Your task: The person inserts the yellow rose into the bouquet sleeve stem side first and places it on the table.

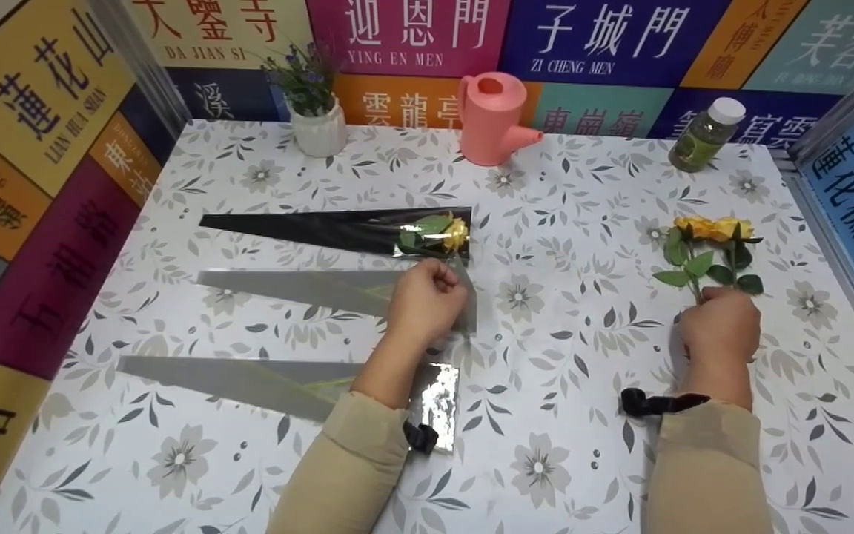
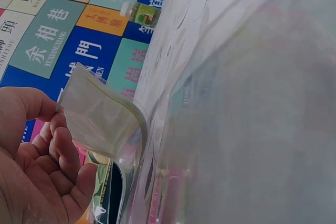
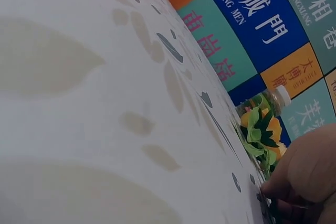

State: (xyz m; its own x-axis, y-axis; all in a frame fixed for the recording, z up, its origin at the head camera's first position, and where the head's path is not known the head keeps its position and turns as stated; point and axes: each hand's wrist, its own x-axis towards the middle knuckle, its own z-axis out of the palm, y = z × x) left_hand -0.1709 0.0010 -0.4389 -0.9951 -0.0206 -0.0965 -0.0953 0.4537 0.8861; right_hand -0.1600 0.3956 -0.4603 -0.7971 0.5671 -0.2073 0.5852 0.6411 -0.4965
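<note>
My left hand (image 1: 427, 300) pinches the opening edge of the middle flower sleeve (image 1: 293, 285), between thumb and index finger. In the left wrist view, a see-through flap of the sleeve (image 2: 102, 114) is lifted and bends away from those fingertips. At the right, my right hand (image 1: 721, 326) holds the stem end of yellow roses (image 1: 712, 228) that lie side by side, heads pointing away from me. Its curled fingers cover the lower stems; how many of these they grip I cannot tell. Green leaves (image 1: 686, 267) show just beyond the knuckles.
Above the middle sleeve lies a black-backed sleeve (image 1: 308, 228) with a yellow rose (image 1: 455, 233) inside. Another grey sleeve (image 1: 227, 374) lies nearer, partly under my left forearm. A potted plant (image 1: 319, 130), pink watering can (image 1: 494, 126) and white-capped bottle (image 1: 705, 137) line the back.
</note>
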